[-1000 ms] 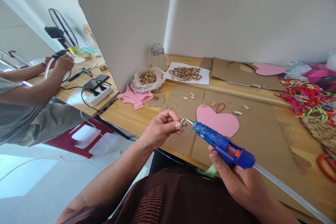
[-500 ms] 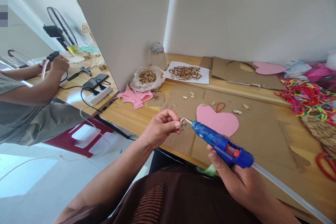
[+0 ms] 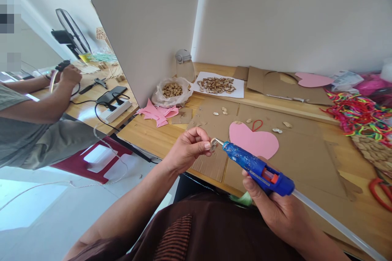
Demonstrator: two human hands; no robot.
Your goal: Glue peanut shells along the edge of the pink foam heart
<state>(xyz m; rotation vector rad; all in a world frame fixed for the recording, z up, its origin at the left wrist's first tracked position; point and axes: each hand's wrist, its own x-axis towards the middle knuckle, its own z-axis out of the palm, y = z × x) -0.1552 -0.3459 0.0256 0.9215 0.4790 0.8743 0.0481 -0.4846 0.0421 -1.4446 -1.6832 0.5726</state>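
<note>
**A:** What do you have in your hands in the head view?

**B:** Your left hand [image 3: 186,149] pinches a little nut shell [image 3: 212,145] between thumb and fingertips, held up in the air over the near edge of the table [image 3: 147,134]. Your right hand [image 3: 275,208] is wrapped tight around the blue glue gun [image 3: 255,168]. Its metal tip touches the shell.

**A:** How does the shell handle?

**B:** I think it is very light, hard and easy to crack. Hold it by its edges and pinch softly. Keep your fingers away from the tip and the glue, since both look hot.

**A:** And the gun?

**B:** It looks stiff and light. Hold it by the handle. A long clear glue stick [image 3: 333,222] pokes out the back.

**A:** What is close by?

**B:** A pink heart [image 3: 254,140] lies flat on the cardboard [image 3: 294,151], just past the gun.
</note>
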